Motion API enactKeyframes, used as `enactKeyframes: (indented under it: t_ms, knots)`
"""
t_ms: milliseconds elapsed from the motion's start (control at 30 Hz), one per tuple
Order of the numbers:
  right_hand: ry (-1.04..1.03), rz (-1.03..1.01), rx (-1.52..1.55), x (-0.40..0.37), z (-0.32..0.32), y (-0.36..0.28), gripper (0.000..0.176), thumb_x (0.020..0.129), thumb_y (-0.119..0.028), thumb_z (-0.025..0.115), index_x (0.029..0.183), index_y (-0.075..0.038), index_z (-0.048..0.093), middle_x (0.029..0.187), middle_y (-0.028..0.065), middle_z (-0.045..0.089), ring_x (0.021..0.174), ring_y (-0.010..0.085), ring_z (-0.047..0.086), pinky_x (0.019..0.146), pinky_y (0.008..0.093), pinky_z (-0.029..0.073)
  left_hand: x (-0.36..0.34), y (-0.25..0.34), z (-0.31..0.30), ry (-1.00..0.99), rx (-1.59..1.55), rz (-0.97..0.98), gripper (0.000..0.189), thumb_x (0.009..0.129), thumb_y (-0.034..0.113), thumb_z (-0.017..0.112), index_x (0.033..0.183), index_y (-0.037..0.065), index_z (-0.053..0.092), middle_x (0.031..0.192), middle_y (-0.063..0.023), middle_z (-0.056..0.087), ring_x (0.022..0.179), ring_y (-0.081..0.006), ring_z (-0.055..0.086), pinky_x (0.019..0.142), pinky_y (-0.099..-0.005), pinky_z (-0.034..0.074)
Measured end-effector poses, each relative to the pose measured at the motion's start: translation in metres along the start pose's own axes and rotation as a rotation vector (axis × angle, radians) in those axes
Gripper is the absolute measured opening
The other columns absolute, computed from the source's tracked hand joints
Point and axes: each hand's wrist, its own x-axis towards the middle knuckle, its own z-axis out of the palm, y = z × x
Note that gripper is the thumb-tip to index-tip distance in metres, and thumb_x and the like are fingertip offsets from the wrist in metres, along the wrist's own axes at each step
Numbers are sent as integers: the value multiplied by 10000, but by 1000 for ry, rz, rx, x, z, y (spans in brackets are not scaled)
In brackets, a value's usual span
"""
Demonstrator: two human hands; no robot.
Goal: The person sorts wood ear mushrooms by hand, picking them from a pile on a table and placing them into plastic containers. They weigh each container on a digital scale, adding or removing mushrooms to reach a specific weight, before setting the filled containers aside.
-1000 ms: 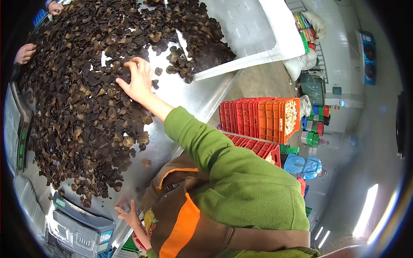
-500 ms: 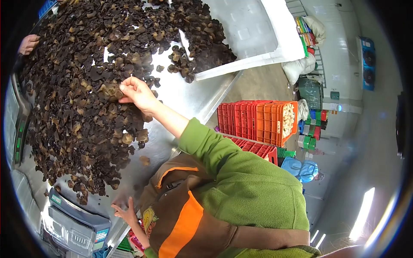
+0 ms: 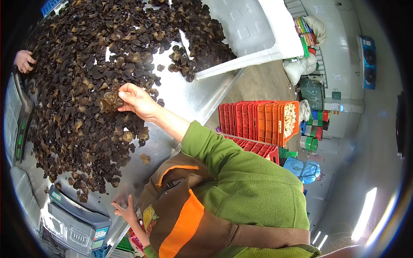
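My right hand is closed in a pinch on a translucent brown wood ear mushroom, held over a wide spread of the same dark, curled mushrooms. That spread covers much of a shiny metal table. My left hand is at the table's near edge, fingers spread apart, holding nothing. A single loose mushroom piece lies on the bare metal between my hands and the pile.
A tilted white foam box holds more mushrooms at the top. Weighing scales stand at lower left. Another person's hand touches the pile's far left edge. Red and orange crates stand on the floor to the right.
My right hand has shifted slightly down in the view, and the pinched mushroom shows more clearly. The other person's hand has moved down along the pile's edge. My left hand stays put.
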Motion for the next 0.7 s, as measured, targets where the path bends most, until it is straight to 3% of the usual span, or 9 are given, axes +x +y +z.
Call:
enactKeyframes:
  t_ms: [133,200,267,333,400,567,633,667,700]
  knots:
    - [54,17,-46,-4,4,5,177,959,-255,578,1042,-111,517,964,-26,577,868,79,566,826,293,504,-3,4,-3,53,5,10,1123,706,551,759,1511,62,147,1479,-392,106,1416,-454,122,1142,-459,140]
    - [-10,-17,-251,-9,8,7,154,956,-222,582,1017,-92,528,879,-41,551,790,58,543,785,259,499,0,15,-30,-191,-94,311,896,817,411,718,1475,18,255,1465,-287,308,1388,-377,271,1113,-439,237]
    - [-225,15,-374,-25,24,2,152,954,-194,589,1002,-62,532,809,-56,526,741,28,490,703,217,449,-45,90,-46,-61,-472,513,643,912,242,627,1429,-12,341,1412,-183,445,1316,-294,411,1052,-390,350]
    - [-411,92,-403,-43,51,-5,163,953,-187,593,1007,-48,526,839,-43,558,741,21,461,674,209,413,-75,155,-65,-262,-844,568,550,937,143,578,1414,-23,359,1391,-164,464,1225,-242,503,967,-339,430]
    - [-496,77,-487,-59,72,-5,143,961,-158,570,1017,-34,525,905,-4,604,820,44,517,714,233,444,-89,194,-75,-371,-1093,414,478,918,113,611,1353,-8,456,1261,-125,550,998,-144,602,823,-259,471]
    - [-482,26,-542,-77,86,2,149,964,-149,556,1039,-24,527,966,25,622,888,78,560,770,251,474,-74,194,-69,-239,-1117,517,225,879,54,663,1092,-18,649,1013,-69,641,772,-92,608,749,-232,481]
    - [-400,11,-424,-79,86,8,165,952,-152,581,1063,-38,535,984,31,620,886,102,593,764,256,500,-82,198,-72,87,-880,859,196,830,-41,675,1024,-14,671,966,-67,655,824,-117,613,755,-251,490]
    - [-396,12,-426,-79,84,7,165,952,-152,581,1063,-38,535,984,31,620,886,102,593,764,256,500,-81,198,-76,284,-606,1116,231,763,-111,688,964,4,688,991,-91,654,892,-179,629,786,-280,502]
    - [-332,296,-351,-78,84,3,175,943,-145,595,1077,-46,540,992,31,620,884,110,607,745,253,511,-83,196,-79,280,-606,1117,231,763,-111,688,964,4,688,991,-91,654,892,-179,629,786,-280,502]
